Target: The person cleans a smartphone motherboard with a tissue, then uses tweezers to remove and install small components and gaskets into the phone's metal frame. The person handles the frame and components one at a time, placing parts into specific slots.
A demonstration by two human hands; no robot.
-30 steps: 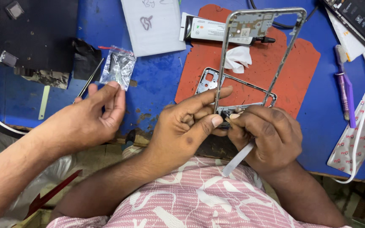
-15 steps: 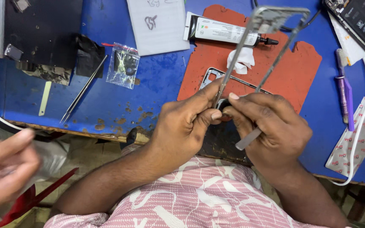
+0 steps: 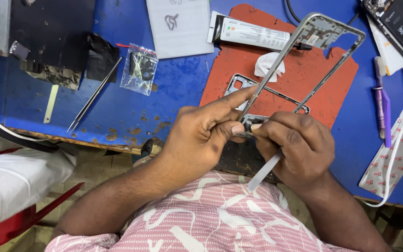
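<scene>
Left hand (image 3: 201,135) fingers pinching the near end of a metal phone frame (image 3: 304,60), right hand (image 3: 295,144) fingers gripping a thin flat tool (image 3: 263,173), working above the red mat (image 3: 276,79) on the blue table (image 3: 183,88)

The other person's hand at eight o'clock has gone; a white-clad leg (image 3: 15,179) shows there now. The phone frame (image 3: 304,60) leans further toward two o'clock.

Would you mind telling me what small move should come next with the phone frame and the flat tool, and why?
Probably a slight push of the flat tool along the lower edge of the phone frame. The right hand has its tip at that edge, and the left hand pinches the frame tilted above the red mat.
</scene>
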